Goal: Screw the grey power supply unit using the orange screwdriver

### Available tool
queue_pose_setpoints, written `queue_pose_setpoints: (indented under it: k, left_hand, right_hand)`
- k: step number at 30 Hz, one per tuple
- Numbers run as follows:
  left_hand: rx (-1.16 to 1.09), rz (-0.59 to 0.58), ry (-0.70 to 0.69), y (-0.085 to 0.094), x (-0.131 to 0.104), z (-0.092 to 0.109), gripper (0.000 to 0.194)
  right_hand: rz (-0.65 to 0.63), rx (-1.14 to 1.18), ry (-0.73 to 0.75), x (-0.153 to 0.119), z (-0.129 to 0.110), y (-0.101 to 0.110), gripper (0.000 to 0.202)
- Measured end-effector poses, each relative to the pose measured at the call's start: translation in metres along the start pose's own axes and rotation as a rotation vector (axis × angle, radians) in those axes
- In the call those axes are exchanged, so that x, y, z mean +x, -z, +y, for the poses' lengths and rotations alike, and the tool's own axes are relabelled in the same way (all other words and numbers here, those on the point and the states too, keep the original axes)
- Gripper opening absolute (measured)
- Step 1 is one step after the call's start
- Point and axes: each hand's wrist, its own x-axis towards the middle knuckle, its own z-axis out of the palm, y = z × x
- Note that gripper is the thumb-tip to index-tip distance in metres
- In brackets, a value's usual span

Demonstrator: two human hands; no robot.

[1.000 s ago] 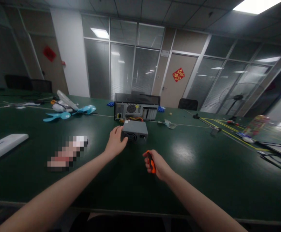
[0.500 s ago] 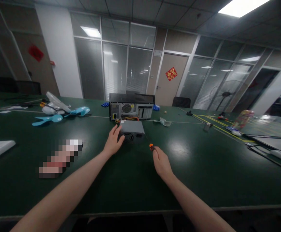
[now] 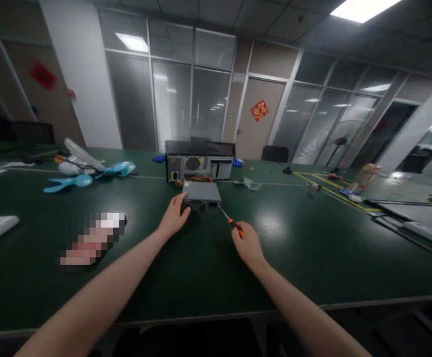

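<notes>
The right hand (image 3: 248,244) wraps its fingers around the handle of a screwdriver (image 3: 231,221), whose tip meets the front right edge of a grey metal box (image 3: 202,190). The left hand (image 3: 172,218), fingers parted, rests against the box's left side. Just behind the box, on the green table (image 3: 186,282), stands a computer case (image 3: 216,169).

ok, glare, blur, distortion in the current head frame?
Head view: ceiling light blown out white; pale glare on the green table, right of the screwdriver. Head view: far-left red sign blurred. Head view: white pillar and door lean opposite ways, wide-angle style; mosaic patch hides something.
</notes>
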Motion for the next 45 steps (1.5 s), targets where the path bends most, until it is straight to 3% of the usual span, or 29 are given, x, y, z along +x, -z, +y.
queue_pose_setpoints:
  k: [31,45]
  left_hand:
    - [0.009,-0.004,0.007,-0.0016,-0.0001,0.0004,0.058]
    - [0.007,-0.026,0.041,-0.0010,-0.0003,0.0009,0.058]
  right_hand:
    - [0.097,-0.099,0.116,-0.0045,-0.0040,-0.0018,0.015]
    - [0.060,-0.043,0.096,-0.0058,-0.0060,0.0010,0.016]
